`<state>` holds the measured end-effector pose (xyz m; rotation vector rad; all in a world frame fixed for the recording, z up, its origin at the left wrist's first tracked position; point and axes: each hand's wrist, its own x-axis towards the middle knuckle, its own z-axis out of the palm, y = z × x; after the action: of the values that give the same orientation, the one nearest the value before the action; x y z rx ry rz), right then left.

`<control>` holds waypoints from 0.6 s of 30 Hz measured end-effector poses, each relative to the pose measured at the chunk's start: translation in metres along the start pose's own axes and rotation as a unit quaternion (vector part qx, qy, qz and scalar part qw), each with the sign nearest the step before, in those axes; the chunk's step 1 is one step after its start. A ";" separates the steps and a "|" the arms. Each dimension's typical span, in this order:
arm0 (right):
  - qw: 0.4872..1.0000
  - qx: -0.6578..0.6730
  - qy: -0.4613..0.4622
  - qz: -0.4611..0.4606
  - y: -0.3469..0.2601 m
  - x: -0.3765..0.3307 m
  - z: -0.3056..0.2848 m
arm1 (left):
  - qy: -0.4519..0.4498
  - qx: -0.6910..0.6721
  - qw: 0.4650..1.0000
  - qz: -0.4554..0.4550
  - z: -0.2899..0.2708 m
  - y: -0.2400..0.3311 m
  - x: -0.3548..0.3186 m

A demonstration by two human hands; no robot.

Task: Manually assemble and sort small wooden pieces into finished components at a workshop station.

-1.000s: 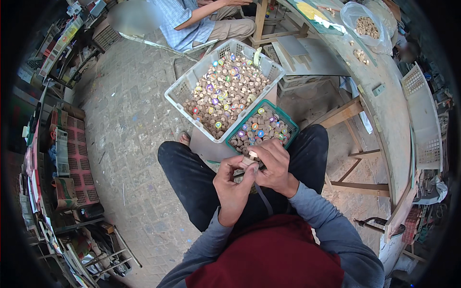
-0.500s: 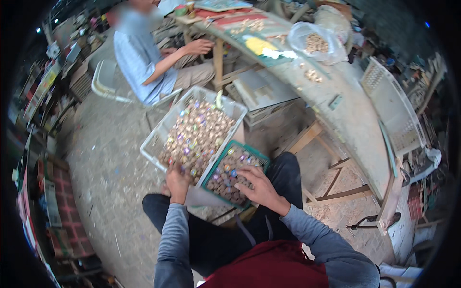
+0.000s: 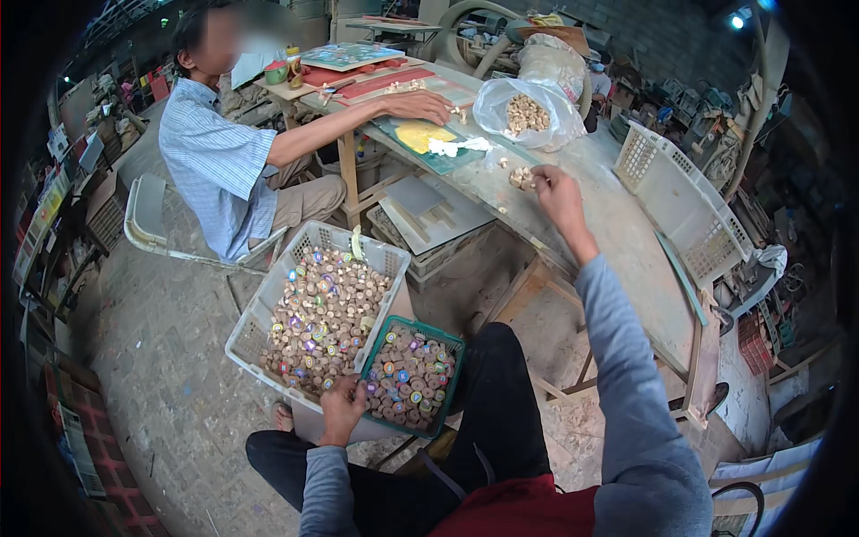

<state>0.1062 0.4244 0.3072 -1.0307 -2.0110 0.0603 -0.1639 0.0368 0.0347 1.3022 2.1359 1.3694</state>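
Note:
My left hand (image 3: 342,410) is closed at the near corner of a white plastic crate (image 3: 245,362), beside a smaller green basket (image 3: 457,376). Its fingers are curled, and what they hold is hidden. Small pale wooden knobs (image 3: 327,304), some with coloured tops, fill the crate. Round brown wooden discs (image 3: 413,380), several with coloured faces, lie in the basket. Stretched out over the worktable (image 3: 617,268), my right hand (image 3: 559,201) pinches at a small cluster of pale wooden pieces (image 3: 521,178), fingertips against the nearest one.
A clear plastic bag (image 3: 495,106) of wooden pieces lies farther back on the table. Across from me, a seated person (image 3: 210,161) reaches over the tabletop toward loose pieces. Yellow and white patches (image 3: 416,136) mark the surface. An empty-looking perforated crate (image 3: 684,201) leans at the right edge.
My right hand has left the green basket and reached out to the wooden pieces on the table. My left hand stays by the crate. The other person's arm now extends over the table.

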 end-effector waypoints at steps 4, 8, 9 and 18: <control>0.983 -0.153 -0.096 0.033 0.070 0.026 0.023 | -0.038 0.015 0.997 0.062 0.008 0.001 0.003; 0.977 -0.154 -0.143 0.026 0.078 0.038 0.013 | -0.045 -0.028 0.996 0.076 0.014 0.008 0.012; 0.980 -0.152 -0.123 0.027 0.084 0.040 0.011 | -0.073 -0.032 0.995 0.063 0.017 0.010 0.011; 0.952 0.184 -0.049 0.242 0.014 0.029 0.002 | -0.215 0.114 0.957 0.160 0.088 -0.029 -0.020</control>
<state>0.1056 0.4540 0.3194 -1.2617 -1.6973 0.7316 -0.1118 0.0675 -0.0385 1.9009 1.8754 0.8423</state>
